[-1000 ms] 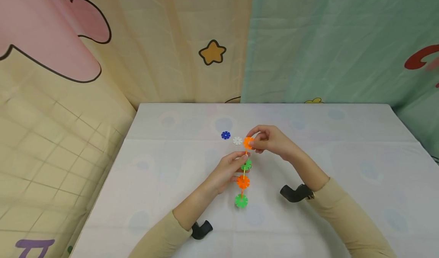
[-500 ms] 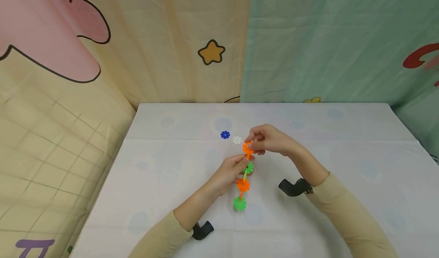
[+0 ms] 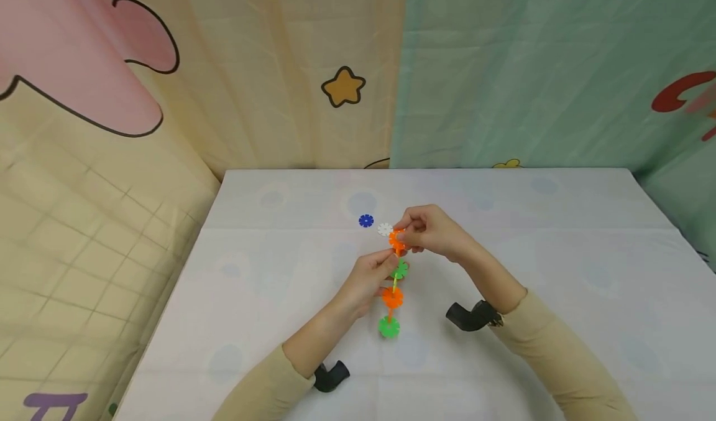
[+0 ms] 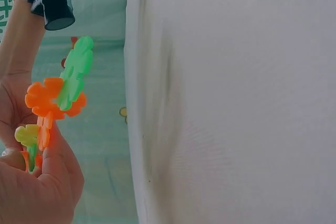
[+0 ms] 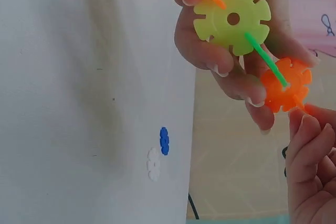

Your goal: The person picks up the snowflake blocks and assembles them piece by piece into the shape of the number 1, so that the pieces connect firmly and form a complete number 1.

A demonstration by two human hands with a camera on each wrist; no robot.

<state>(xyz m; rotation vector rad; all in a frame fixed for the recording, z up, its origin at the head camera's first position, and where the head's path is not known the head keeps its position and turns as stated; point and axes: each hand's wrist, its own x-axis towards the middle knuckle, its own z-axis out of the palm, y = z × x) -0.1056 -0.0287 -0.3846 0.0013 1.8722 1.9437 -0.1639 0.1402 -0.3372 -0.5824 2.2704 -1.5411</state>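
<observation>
A chain of interlocking plastic snowflake discs (image 3: pixel 393 298) in orange, green and yellow hangs between both hands above the table. My left hand (image 3: pixel 366 278) grips its upper part beside a green disc (image 3: pixel 400 269). At the top end, my right hand (image 3: pixel 433 231) pinches an orange disc (image 3: pixel 396 240) between thumb and fingers. A green disc (image 4: pixel 76 72) forms the other end in the left wrist view. The right wrist view shows a yellow disc (image 5: pixel 232 18) in front of my left fingers, with an orange disc (image 5: pixel 287 85) near my right fingertips. Fingers partly hide the joints.
A blue disc (image 3: pixel 366 221) and a white disc (image 3: pixel 384 229) lie on the white-covered table (image 3: pixel 268 253) just beyond the hands. Black wrist-worn camera mounts (image 3: pixel 472 316) stick out from both wrists. A printed curtain (image 3: pixel 268 97) stands behind the table's far edge.
The right hand and the top orange disc dip toward the left hand, then shift slightly left. The chain swings slightly; both hands keep their hold.
</observation>
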